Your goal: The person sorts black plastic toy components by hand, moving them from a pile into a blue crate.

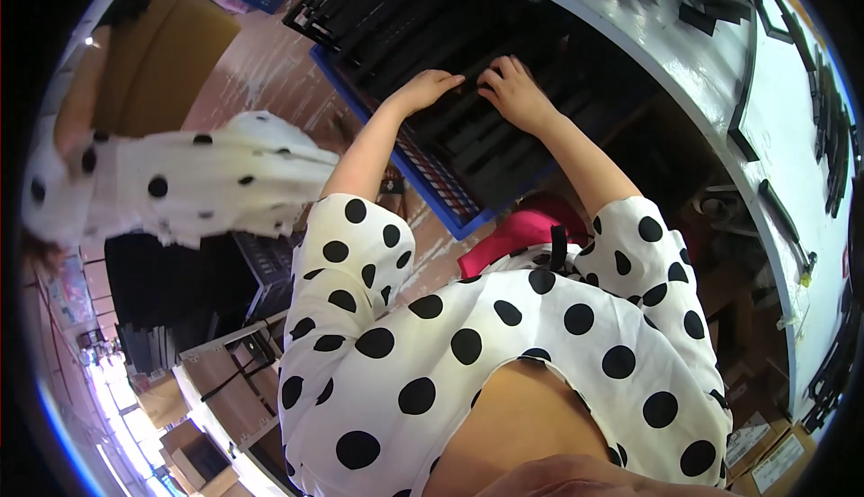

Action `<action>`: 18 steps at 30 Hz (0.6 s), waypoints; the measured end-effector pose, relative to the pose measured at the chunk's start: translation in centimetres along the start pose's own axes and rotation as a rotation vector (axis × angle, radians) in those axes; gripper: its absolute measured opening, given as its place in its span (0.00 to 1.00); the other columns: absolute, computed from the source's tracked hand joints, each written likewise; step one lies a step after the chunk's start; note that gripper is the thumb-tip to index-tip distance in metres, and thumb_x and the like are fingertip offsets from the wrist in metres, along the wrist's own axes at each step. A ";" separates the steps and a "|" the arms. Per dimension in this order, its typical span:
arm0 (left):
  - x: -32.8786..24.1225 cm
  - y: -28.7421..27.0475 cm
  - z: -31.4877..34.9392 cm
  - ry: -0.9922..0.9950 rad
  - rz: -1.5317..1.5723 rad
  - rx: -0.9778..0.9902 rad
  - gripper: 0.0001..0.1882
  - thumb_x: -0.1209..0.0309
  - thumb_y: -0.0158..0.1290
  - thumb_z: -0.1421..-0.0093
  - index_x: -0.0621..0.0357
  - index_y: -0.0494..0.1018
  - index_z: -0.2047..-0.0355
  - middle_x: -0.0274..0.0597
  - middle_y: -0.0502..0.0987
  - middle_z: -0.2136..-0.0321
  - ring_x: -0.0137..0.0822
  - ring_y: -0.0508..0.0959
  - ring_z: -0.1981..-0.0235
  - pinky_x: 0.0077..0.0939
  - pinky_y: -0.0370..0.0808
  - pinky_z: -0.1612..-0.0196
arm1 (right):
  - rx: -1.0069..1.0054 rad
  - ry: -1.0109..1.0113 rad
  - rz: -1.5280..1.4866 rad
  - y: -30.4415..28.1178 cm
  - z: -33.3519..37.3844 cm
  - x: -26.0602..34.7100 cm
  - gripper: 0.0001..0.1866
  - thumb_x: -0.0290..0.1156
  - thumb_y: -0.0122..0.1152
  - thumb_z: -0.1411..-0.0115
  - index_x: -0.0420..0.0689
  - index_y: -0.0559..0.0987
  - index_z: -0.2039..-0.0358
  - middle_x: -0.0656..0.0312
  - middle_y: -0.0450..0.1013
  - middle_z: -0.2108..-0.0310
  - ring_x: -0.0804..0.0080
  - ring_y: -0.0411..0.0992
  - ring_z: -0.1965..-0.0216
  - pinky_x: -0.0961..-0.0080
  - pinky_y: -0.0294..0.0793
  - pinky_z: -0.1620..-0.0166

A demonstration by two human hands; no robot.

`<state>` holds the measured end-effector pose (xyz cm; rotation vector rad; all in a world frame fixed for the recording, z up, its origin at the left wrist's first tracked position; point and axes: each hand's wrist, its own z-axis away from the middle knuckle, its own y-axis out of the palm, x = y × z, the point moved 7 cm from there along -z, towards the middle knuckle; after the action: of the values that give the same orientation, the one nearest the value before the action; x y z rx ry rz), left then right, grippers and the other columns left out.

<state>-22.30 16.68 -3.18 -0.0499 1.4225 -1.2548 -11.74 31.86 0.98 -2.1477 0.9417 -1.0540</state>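
Observation:
Both my hands reach over a blue plastic crate (441,214) packed with long black strips (490,155) in rows. My left hand (427,90) has its fingers pressed together, tips pointing right, close above the strips. Just to its right, my right hand (515,94) is curled with bent fingers facing the left one. Whatever lies between the fingers is lost against the dark pieces.
At right, a white worktable (693,74) carries black pieces and a black-handled tool (781,209). A co-worker in a dotted white top (180,178) is at left, near a cardboard box (166,56). Below the crate's near corner is a pink seat-like object (517,236).

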 end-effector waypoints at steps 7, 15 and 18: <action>0.7 -3.0 0.3 -0.184 0.030 -0.097 0.33 0.41 0.58 0.43 0.66 0.77 0.60 0.40 0.80 0.76 0.32 0.79 0.74 0.25 0.75 0.64 | 0.000 0.041 0.285 -3.5 3.4 3.7 0.29 0.43 0.59 0.39 0.51 0.69 0.38 0.53 0.58 0.34 0.52 0.52 0.32 0.44 0.49 0.33; -2.0 -1.1 2.1 -0.044 0.016 -0.038 0.53 0.44 0.69 0.56 0.58 0.60 0.35 0.59 0.72 0.46 0.48 0.75 0.45 0.36 0.72 0.45 | 0.054 0.199 0.278 -4.2 7.4 3.2 0.33 0.51 0.54 0.38 0.42 0.68 0.38 0.49 0.61 0.36 0.55 0.57 0.33 0.56 0.47 0.30; -7.2 -0.5 3.5 0.369 -0.264 -0.168 0.40 0.60 0.64 0.45 0.46 0.60 0.34 0.55 0.68 0.41 0.52 0.69 0.40 0.41 0.70 0.40 | 0.078 0.212 0.287 -3.6 6.8 2.9 0.32 0.47 0.54 0.37 0.44 0.65 0.37 0.51 0.59 0.34 0.56 0.56 0.32 0.57 0.48 0.31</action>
<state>-17.77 18.96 3.03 -0.1297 1.8871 -1.4061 -3.59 32.94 1.20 -1.7963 1.2430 -1.1657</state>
